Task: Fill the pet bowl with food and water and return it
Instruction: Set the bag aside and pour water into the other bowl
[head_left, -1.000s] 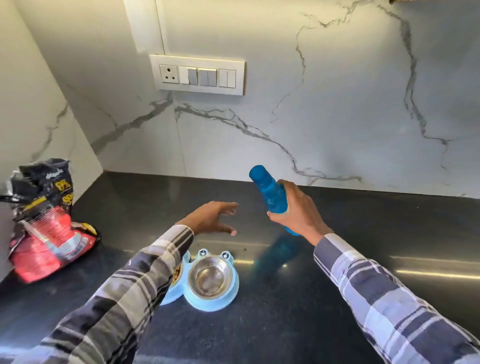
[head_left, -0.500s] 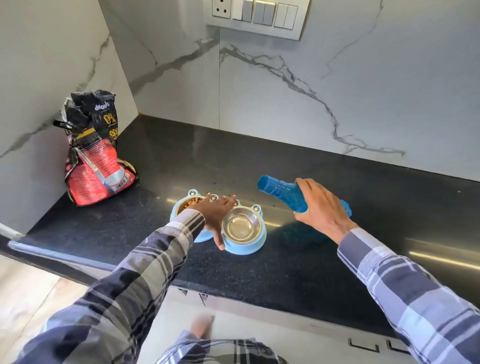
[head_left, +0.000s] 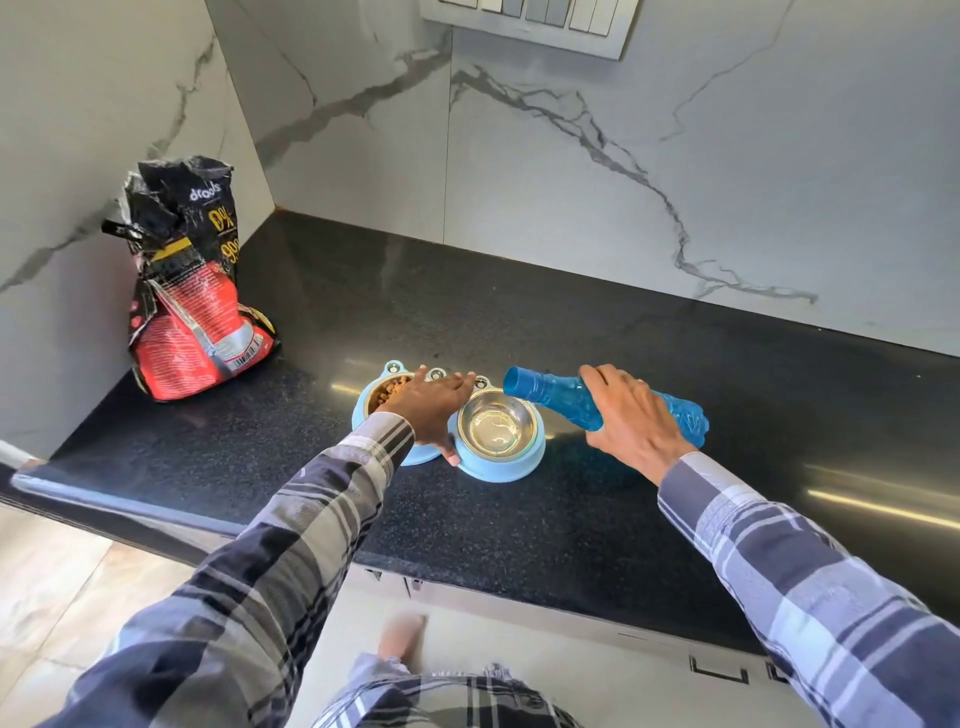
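A light blue double pet bowl (head_left: 511, 467) sits on the black counter (head_left: 519, 530). Its left cup (head_left: 387, 391) holds brown kibble; its right steel cup (head_left: 496, 427) looks shiny, and whether it holds water is unclear. My left hand (head_left: 434, 408) lies flat across the middle of the bowl, fingers together, thumb at the front rim. My right hand (head_left: 626, 423) grips a blue plastic bottle (head_left: 550, 389), tipped almost level. Its open mouth points left, just over the right cup's rim. No stream of water is visible.
A red and black pet food bag (head_left: 189, 291) stands crumpled in the left corner against the marble wall. A switch panel (head_left: 524, 21) is on the back wall. The counter's front edge (head_left: 156, 514) runs across, with tiled floor and my foot (head_left: 402, 634) below.
My left hand dropped from the air onto the bowl's middle. My right hand tipped the bottle from near upright to almost level, mouth toward the right cup. The view tilted down.
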